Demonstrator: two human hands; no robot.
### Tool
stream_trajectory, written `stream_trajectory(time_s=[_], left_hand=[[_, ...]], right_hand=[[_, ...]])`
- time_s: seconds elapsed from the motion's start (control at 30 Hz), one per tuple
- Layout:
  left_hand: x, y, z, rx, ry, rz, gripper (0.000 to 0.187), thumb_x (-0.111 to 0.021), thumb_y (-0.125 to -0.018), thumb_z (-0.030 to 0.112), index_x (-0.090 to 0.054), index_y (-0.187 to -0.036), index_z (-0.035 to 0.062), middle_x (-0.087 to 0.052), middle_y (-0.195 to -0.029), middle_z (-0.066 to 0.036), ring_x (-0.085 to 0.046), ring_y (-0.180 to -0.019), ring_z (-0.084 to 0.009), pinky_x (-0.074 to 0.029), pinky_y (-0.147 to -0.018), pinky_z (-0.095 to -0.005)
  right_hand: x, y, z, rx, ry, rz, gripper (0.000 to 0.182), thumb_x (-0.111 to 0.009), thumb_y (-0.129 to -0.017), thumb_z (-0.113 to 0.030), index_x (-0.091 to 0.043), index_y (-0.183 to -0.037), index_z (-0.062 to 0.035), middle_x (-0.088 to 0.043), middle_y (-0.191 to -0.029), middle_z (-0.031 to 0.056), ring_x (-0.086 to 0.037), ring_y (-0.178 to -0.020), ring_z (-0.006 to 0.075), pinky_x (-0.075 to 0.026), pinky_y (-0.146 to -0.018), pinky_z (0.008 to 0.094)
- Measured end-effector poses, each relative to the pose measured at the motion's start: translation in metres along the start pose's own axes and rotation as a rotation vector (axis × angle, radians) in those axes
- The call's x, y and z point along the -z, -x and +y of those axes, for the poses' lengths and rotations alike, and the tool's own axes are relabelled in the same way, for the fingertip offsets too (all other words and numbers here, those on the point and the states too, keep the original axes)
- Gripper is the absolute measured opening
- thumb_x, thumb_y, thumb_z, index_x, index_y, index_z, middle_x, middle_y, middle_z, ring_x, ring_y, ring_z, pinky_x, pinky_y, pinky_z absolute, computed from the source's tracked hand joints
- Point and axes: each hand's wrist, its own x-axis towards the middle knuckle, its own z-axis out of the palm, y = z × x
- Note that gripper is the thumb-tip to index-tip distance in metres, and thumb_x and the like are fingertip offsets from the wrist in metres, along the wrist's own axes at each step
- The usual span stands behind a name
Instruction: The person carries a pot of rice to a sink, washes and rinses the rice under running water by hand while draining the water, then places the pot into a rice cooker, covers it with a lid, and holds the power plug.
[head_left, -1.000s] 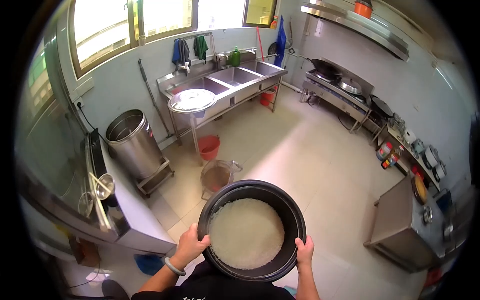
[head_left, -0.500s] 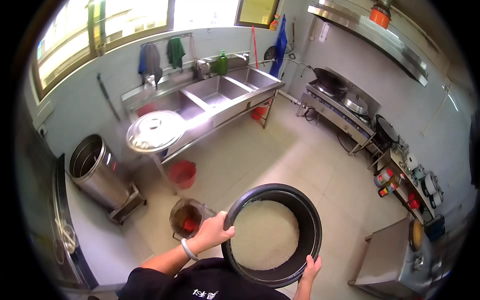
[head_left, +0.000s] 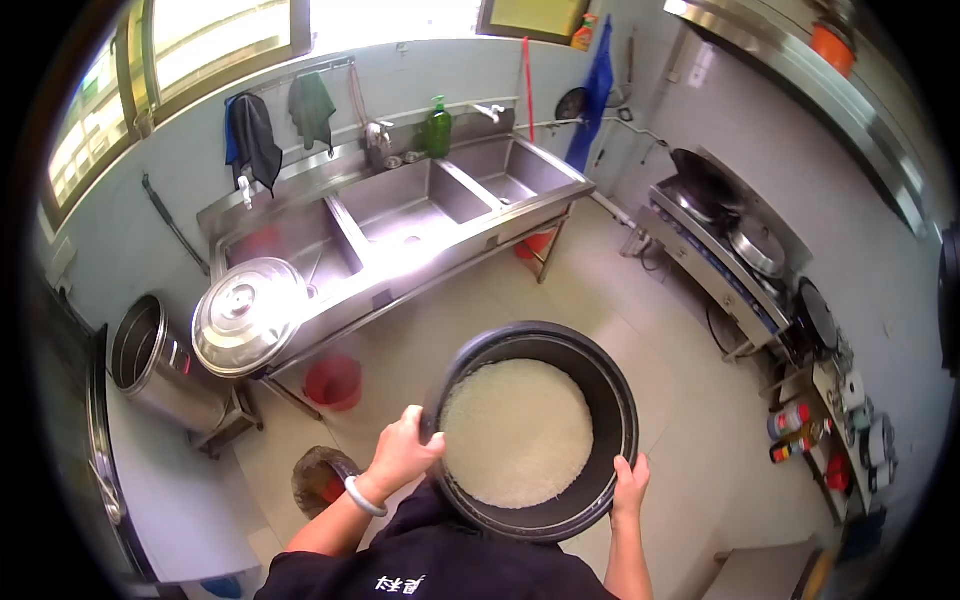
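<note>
A large black rice cooker inner pot [head_left: 612,410] is held out in front of my body, its opening facing up. White rice [head_left: 518,432] covers the bottom, with what seems to be cloudy water around it. My left hand [head_left: 405,450] grips the rim on the left side, thumb over the edge. On the lower right, my right hand [head_left: 630,484] clasps the rim, its thumb on top and the other fingers mostly hidden behind the wall. A light-coloured bangle [head_left: 364,497] circles my left wrist.
Ahead stands a steel three-basin sink [head_left: 410,215], with a round metal lid [head_left: 249,315] at its left end. A red bucket [head_left: 333,383] and a lined bin [head_left: 322,482] stand on the floor. To the right are a stove [head_left: 715,270] and a low shelf [head_left: 835,440].
My view has moved nearer the sink and turned a little left; the stove now sits farther right. The pot, still in both hands, appears slightly higher and farther left.
</note>
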Motion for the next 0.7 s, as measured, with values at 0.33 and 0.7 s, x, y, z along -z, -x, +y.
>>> stream_trajectory(time_s=[0.33,0.7], left_hand=[[-0.053,-0.258,-0.003,0.189,0.069,0.196,0.035,-0.069,-0.079,0.023,-0.054,-0.099,-0.0008,-0.066,-0.078,-0.02,-0.066,-0.075,-0.0361,-0.052,-0.07,-0.0436],[-0.058,-0.552,0.059,0.15,-0.026,0.078,0.037,-0.066,-0.078,0.027,-0.052,-0.097,-0.0014,-0.06,-0.078,-0.024,-0.062,-0.074,-0.0396,-0.048,-0.069,-0.0446]], right_hand=[[-0.157,-0.31,0.008,-0.065,0.001,-0.278,0.02,-0.058,-0.088,-0.006,-0.058,-0.105,0.0033,-0.062,-0.092,0.0034,-0.055,-0.082,0.0125,-0.046,-0.077,0.0276],[-0.267,-0.547,0.002,-0.113,-0.064,-0.216,0.018,-0.055,-0.089,-0.003,-0.057,-0.106,0.0041,-0.064,-0.1,0.0084,-0.06,-0.088,0.0163,-0.049,-0.082,0.0308]])
